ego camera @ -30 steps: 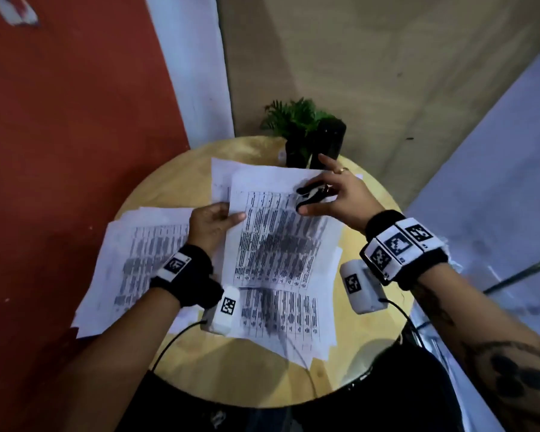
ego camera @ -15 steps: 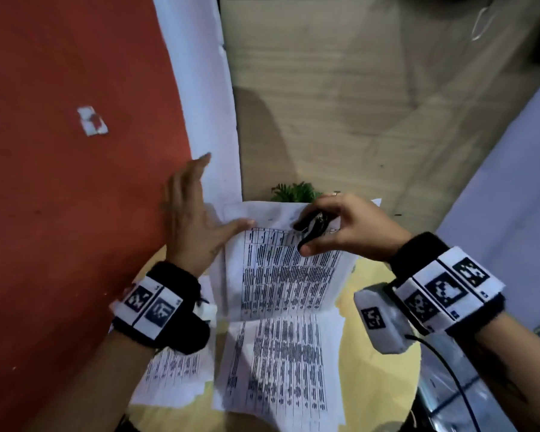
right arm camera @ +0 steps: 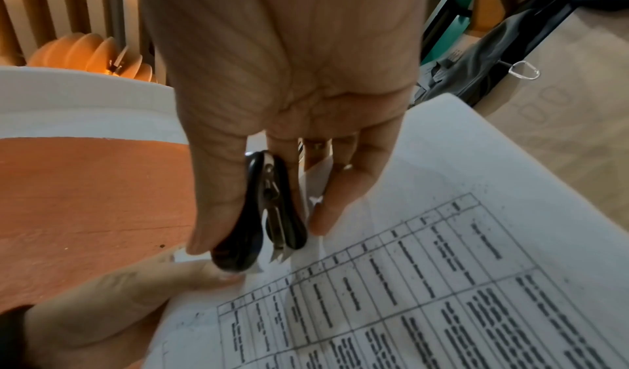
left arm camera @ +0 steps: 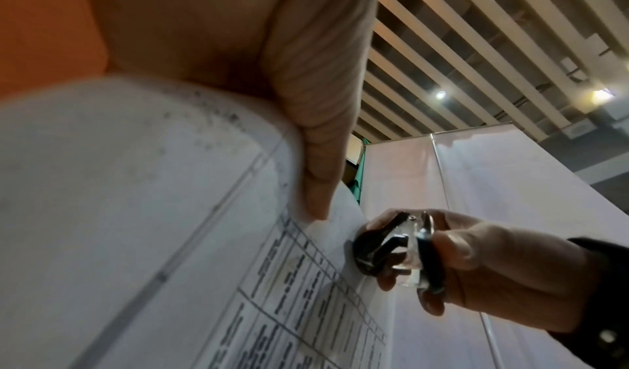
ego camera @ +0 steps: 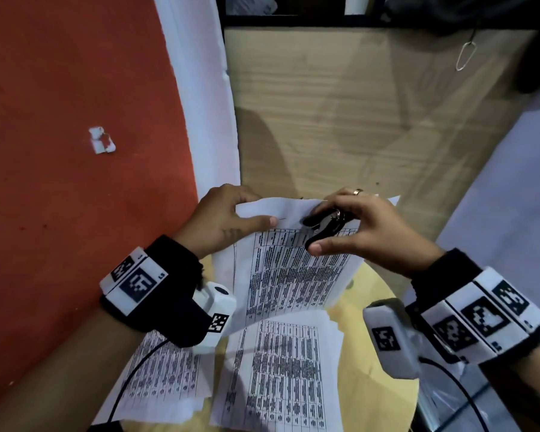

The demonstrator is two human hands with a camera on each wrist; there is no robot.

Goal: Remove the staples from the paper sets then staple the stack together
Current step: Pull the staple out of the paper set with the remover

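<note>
Up above the table (ego camera: 384,363), the left hand (ego camera: 219,219) pinches the paper set (ego camera: 293,269) at its top corner, thumb flat on the front; the right hand (ego camera: 371,232) squeezes a staple remover (ego camera: 323,226) between thumb and fingers, its claws at the sheet's top edge

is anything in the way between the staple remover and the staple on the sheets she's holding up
Nothing visible. The staple remover in the right hand sits just right of the staple, bare paper between them. The left hand pinches the corner, its thumb on the staple's other side.
</note>
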